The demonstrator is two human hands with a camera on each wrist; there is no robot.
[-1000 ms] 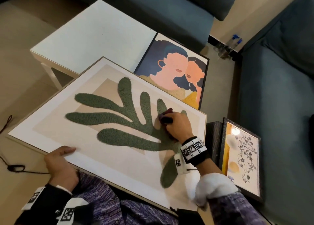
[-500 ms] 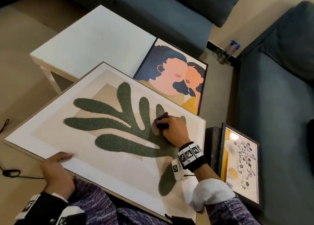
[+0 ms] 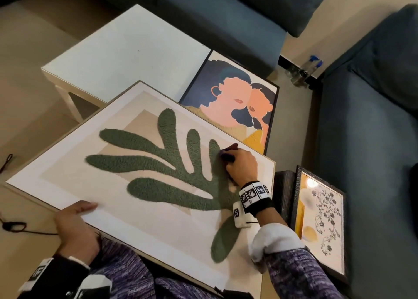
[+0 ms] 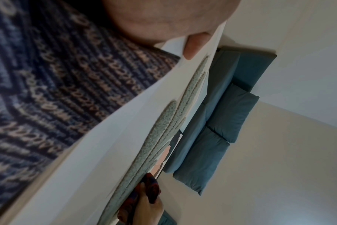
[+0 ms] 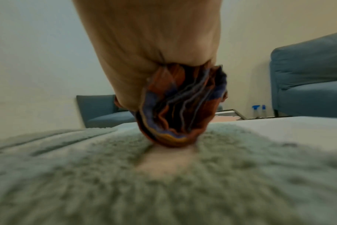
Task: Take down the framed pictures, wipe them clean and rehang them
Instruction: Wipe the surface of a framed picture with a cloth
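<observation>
So the big leaf picture [image 3: 144,185], the one with the fuzzy green frond on a beige and white mat, is lying tilted across the person's lap with its far corner near the white side table [image 3: 126,56]. The right hand [image 3: 242,165] is curled around a bunched-up cloth [image 3: 228,153] with orange, blue and dark stripes, and it's pressing that cloth straight onto the green leaf, up near the picture's right edge. From the right wrist view the cloth wad is squashed right into the fuzzy texture, though it's pretty blurry there. The left hand [image 3: 74,226] grips the near left edge of the same picture, thumb laid flat on top of the white border and the rest of the fingers tucked under where I can't see them. The two hands are well apart, on opposite sides of the frame. Behind it, a portrait picture [image 3: 235,104] of two faces in a black frame sits beside the table, partly covered by the leaf picture. A smaller floral picture [image 3: 321,219] in a dark frame leans against the blue sofa [image 3: 366,140] on the right. Two spray bottles [image 3: 305,70] with blue tops stand on the floor in the corner between the sofas.
</observation>
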